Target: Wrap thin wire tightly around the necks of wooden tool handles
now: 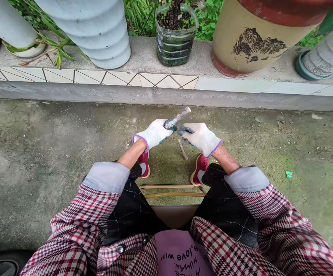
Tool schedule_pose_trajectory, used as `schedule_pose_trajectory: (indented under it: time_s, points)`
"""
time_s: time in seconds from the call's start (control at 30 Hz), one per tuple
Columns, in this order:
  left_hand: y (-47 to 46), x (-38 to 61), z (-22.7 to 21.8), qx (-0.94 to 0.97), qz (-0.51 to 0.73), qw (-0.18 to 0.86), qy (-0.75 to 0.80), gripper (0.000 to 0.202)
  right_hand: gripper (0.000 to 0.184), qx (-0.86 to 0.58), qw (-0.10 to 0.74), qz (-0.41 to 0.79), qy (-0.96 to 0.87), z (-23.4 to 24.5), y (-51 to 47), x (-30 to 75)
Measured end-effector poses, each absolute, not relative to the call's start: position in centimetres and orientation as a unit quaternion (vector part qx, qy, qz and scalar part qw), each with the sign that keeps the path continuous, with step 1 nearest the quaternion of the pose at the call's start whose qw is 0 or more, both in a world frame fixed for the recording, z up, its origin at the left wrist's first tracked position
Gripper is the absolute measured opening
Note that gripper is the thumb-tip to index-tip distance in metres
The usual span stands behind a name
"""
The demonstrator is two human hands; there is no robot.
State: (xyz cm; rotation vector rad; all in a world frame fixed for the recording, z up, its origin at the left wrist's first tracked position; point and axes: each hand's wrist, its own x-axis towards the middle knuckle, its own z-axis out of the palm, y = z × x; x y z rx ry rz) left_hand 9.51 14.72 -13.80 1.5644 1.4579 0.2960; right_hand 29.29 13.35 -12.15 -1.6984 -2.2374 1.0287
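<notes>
My left hand [156, 133], in a white glove with dark green fingertips, is closed around a short wooden stick [185, 112]. Silvery wire [170, 123] is wound in tight coils around the stick's middle, and its pale cut end points up and to the right. Close beside it, my right hand [201, 137], gloved the same way, has its fingers pinched together at the wire's loose end, which is too thin to follow clearly. Just below the hands shows another short stick [182, 149]; whether it hangs or lies on the ground I cannot tell.
Ahead runs a low concrete ledge [143, 50] with a tiled front. On it stand a ribbed white pot [97, 34], a cut plastic bottle planter [174, 48] and a large tan pot [249, 42]. A green wrapper [289, 174] lies on the concrete floor at right.
</notes>
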Motion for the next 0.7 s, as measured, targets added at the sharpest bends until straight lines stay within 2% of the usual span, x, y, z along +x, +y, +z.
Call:
schedule_pose_trajectory:
  time_s: [0.1,0.27,0.33,0.4,0.5,0.6,0.7]
  points:
    - [15.1,9.5,-13.8,0.622,0.097,0.445,0.637,0.024,0.017,-0.528,0.026,0.307,-0.792,-11.4,12.4,28.5]
    - [15.5,9.5,-14.8,0.746,-0.06,0.242,0.618,0.03,0.02,-0.499,0.013,0.345,-0.795,-9.7,12.1,28.8]
    - [15.1,10.0,-15.1,0.787,-0.138,0.205,0.566,0.035,0.021,-0.526,0.02,0.331,-0.783,-9.5,12.9,29.6]
    - [14.5,10.6,-15.1,0.816,-0.175,0.209,0.51,0.037,0.021,-0.545,0.03,0.316,-0.776,-9.6,13.9,30.5]
    - [13.7,11.0,-14.5,0.829,-0.168,0.249,0.472,0.033,0.021,-0.552,0.048,0.331,-0.764,-10.3,15.1,31.6]
    - [13.5,10.4,-13.9,0.816,-0.098,0.312,0.476,0.029,0.021,-0.549,0.08,0.376,-0.742,-11.0,15.6,31.8]
    - [13.7,9.8,-13.9,0.791,0.027,0.393,0.467,0.027,0.021,-0.535,0.127,0.42,-0.722,-11.6,15.6,31.4]
